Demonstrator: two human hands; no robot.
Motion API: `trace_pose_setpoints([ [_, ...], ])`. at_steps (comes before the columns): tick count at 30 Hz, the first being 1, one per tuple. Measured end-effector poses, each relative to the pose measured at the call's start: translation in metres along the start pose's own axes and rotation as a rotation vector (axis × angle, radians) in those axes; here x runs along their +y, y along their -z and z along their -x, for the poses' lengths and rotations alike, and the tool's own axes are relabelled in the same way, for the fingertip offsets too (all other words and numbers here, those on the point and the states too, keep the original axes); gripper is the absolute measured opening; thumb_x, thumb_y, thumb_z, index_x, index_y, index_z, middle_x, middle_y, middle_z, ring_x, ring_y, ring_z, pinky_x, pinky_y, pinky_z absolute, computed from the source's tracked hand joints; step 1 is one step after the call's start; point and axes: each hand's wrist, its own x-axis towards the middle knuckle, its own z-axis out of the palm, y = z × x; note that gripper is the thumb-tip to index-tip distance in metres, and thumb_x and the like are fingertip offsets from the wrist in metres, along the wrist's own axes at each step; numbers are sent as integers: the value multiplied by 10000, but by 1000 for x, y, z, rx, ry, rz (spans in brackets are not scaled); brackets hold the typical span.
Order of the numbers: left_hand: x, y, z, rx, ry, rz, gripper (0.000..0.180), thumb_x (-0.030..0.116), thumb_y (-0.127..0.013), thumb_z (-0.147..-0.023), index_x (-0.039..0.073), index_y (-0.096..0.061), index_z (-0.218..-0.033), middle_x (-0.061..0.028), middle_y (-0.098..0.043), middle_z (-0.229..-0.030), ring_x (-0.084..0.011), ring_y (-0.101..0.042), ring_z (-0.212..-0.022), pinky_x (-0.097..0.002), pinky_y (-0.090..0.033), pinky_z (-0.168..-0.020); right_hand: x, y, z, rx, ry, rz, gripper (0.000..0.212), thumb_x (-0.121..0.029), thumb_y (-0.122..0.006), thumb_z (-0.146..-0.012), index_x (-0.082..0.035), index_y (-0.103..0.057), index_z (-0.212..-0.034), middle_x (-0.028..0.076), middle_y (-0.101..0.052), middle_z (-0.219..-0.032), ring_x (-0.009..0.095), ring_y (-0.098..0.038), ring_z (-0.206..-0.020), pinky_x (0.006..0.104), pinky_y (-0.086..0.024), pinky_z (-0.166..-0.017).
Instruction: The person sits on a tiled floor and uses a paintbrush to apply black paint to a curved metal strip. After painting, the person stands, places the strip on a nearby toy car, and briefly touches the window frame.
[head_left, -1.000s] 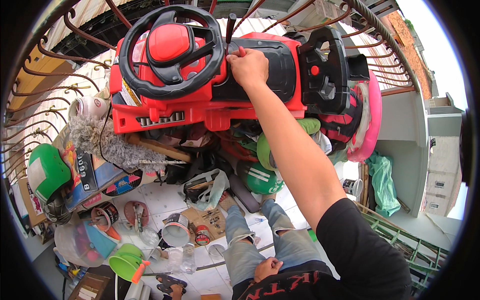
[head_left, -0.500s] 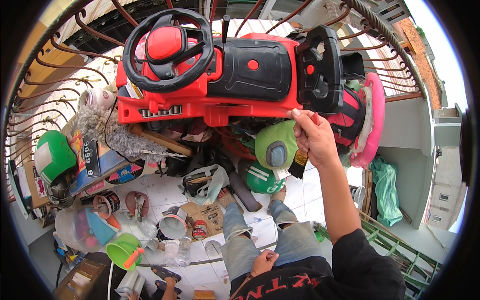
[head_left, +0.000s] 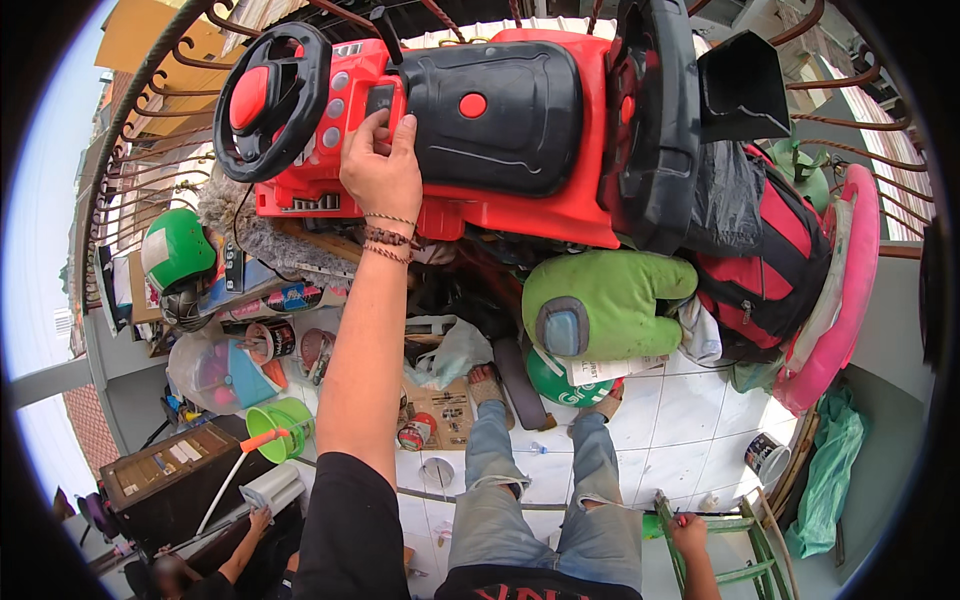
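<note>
A red and black ride-on toy car point(head_left: 440, 215) rests on the heap in front of me, its steering wheel point(head_left: 315, 120) to the left and its black seat point(head_left: 520, 150) in the middle. My left hand point(head_left: 383, 178) reaches up to the car between wheel and seat, its fingers closed over the edge there. Down at the lower right, beside the green ladder point(head_left: 745, 574), my right hand point(head_left: 690, 535) is closed round a paintbrush; only a bit of its red handle shows. The bristles cannot be seen.
Under the car lie a green plush toy point(head_left: 620, 300), a green helmet point(head_left: 560, 380) and a red-black backpack point(head_left: 765, 270). A curled metal railing point(head_left: 830, 125) runs behind. At lower left, another person's hand point(head_left: 259, 521) is near a green bucket point(head_left: 285, 420).
My right hand has dropped from the car's right side to the lower right with the paintbrush. My left hand has risen from my lap onto the car. The view has shifted.
</note>
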Motion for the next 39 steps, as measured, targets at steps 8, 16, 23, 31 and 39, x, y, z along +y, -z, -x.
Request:
trace_pose_setpoints([
  [8, -10, -63, -50, -1, 167, -144, 299, 214, -757, -712, 42, -716, -953, -98, -645, -758, -243, -626, -731, -358, -484, -706, 104, 7, 59, -238, -235, 268, 442, -449, -525, -839, -44, -646, -969, 216, -657, -902, 395, -615, -883, 477, -474, -764],
  [16, -3, -71, -47, 143, 233, -46, 210, 146, -775, -677, 29, -725, -844, -102, -677, -764, -243, -659, -709, -334, -505, -699, 58, 5, 34, -328, -227, 28, 483, -477, -531, -799, -13, -657, -839, 171, -641, -724, 309, -632, -740, 439, -468, -681],
  [23, -4, -71, -49, 199, 226, 8, 152, 79, -785, -632, 25, -706, -750, -63, -644, -719, -214, -639, -675, -323, -498, -660, 25, 23, 32, -290, -210, -24, 460, -466, -504, -841, -32, -649, -890, 163, -646, -729, 324, -628, -729, 452, -469, -677],
  [31, -8, -77, -49, 256, 244, 62, 194, 61, -793, -606, 37, -687, -766, -50, -619, -712, -213, -605, -680, -340, -482, -663, 41, 2, 29, -285, -135, 120, 442, -471, -492, -860, -68, -659, -935, 178, -658, -827, 347, -625, -825, 470, -466, -743],
  [39, -5, -74, -47, 213, 223, 39, 151, 61, -754, -649, 61, -707, -792, -61, -629, -820, -255, -574, -871, -373, -436, -833, 5, 29, 33, -286, -197, 96, 422, -431, -522, -832, -102, -657, -1059, 203, -650, -995, 374, -599, -951, 455, -441, -846],
])
